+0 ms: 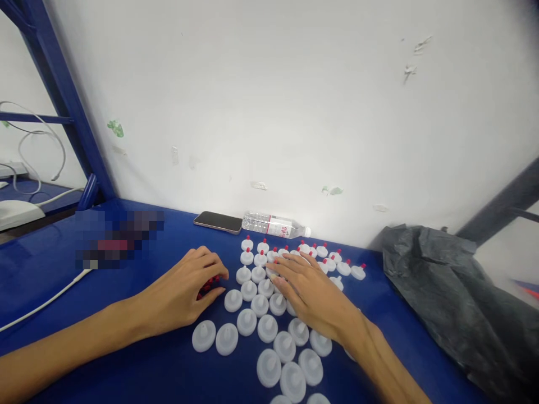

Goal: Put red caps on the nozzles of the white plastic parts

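Note:
Several white round caps [257, 306] with bare nozzles lie in rows on the blue table [126, 370]. Farther back stand more white caps with red tips [328, 257]. My left hand [185, 294] rests curled on the table, its fingers closed over small red pieces [209, 287]. My right hand [309, 294] lies over the rows, fingers stretched toward a white cap [273, 272] in the middle; whether it grips that cap is unclear.
A phone [218, 221] and a lying plastic water bottle [275, 225] sit against the white wall. A dark grey plastic bag [455, 297] fills the right side. A white cable [42, 303] runs along the left, near a blurred patch.

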A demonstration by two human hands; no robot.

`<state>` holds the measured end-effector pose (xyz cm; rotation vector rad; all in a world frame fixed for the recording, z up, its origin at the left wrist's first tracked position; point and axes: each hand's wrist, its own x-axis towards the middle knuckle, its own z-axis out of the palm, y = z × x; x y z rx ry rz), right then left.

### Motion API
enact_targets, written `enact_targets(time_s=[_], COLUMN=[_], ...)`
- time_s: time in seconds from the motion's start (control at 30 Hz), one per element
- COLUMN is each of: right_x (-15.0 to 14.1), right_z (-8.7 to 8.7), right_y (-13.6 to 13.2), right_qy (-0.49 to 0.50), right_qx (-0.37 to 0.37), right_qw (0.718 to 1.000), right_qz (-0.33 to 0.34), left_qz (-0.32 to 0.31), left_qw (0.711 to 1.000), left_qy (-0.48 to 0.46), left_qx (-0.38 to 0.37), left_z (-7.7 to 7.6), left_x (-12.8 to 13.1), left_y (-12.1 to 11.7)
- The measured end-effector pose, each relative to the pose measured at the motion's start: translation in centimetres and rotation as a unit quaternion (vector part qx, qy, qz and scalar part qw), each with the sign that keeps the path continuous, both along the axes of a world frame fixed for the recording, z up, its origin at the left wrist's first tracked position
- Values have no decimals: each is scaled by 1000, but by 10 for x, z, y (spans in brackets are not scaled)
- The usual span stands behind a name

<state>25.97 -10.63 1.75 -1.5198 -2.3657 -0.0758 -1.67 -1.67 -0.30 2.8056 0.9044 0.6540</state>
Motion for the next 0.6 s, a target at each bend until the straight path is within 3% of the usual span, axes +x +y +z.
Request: enact_targets(time_s=[0.6], right_x=[-6], right_z=[10], right_y=[-1], right_qy=[15], right_qx=[48], right_qw=[999], right_qz=[20], left_qz=[5], left_qw=[999], left_qy=[40], left_qx=[30], left_z=[6], left_x=[-4], left_y=[1])
